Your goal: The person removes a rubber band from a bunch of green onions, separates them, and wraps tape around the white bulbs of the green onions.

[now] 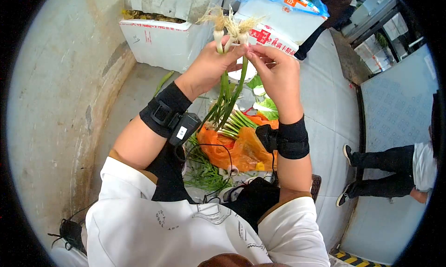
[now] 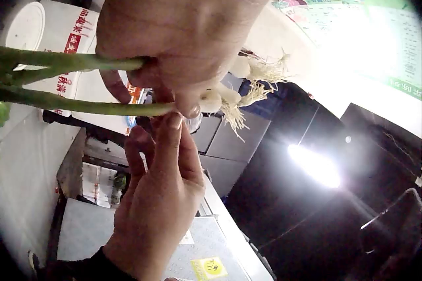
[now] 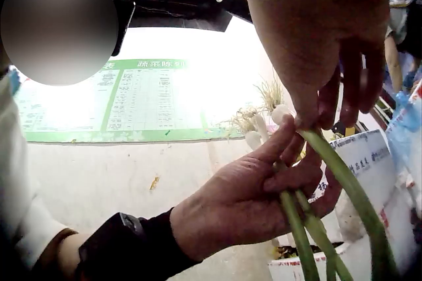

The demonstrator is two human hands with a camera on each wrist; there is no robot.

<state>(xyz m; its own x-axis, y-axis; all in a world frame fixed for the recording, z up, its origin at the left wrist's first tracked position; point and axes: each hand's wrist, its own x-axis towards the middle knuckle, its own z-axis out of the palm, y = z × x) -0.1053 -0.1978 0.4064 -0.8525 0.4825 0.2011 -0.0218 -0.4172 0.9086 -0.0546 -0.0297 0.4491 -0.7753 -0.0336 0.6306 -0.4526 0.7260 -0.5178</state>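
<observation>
Several green onions point(image 1: 225, 88) are held up with their white bulbs and stringy roots point(image 1: 231, 23) at the top and the green leaves hanging down. My left hand point(image 1: 210, 65) grips them just below the bulbs, fingers curled round the stalks. The thumb and forefinger of my right hand point(image 1: 276, 72) pinch one stalk near its bulb, against the left thumb. In the left wrist view the right fingertips point(image 2: 173, 121) meet the left thumb at that stalk. The right wrist view shows my left hand point(image 3: 250, 195) round the stalks point(image 3: 297, 228), bulbs above.
Below my hands, more green onions point(image 1: 237, 123) lie on an orange plastic bag point(image 1: 246, 148), with loose greens point(image 1: 204, 174) beside it. Leafy pieces point(image 1: 266, 108) lie beyond. White foam boxes point(image 1: 160, 44) stand ahead, a wall point(image 1: 55, 104) at left. A person's legs point(image 1: 383, 174) are at right.
</observation>
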